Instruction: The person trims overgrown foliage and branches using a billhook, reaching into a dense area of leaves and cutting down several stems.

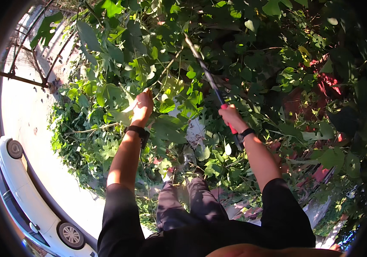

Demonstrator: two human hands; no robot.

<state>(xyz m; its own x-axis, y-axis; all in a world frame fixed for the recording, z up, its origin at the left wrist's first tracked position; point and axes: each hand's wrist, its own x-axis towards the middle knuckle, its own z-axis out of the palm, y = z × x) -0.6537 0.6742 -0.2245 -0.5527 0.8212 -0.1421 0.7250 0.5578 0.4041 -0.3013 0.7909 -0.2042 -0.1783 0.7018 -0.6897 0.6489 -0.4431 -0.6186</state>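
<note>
Clenched around the red handle (231,127), my right hand (231,116) angles the saw (204,70) up into the foliage, while my left hand (142,107) pinches a leafy branch (119,115), steadying it aside.

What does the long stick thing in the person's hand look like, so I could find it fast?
Start at the big mass of green leaves filling the top of the picture, then find the right hand near the middle. It grips a long thin tool that slants up and left into the leaves. Unlike the twigs around it, it is straight and dark, with a red handle at the hand.
</note>
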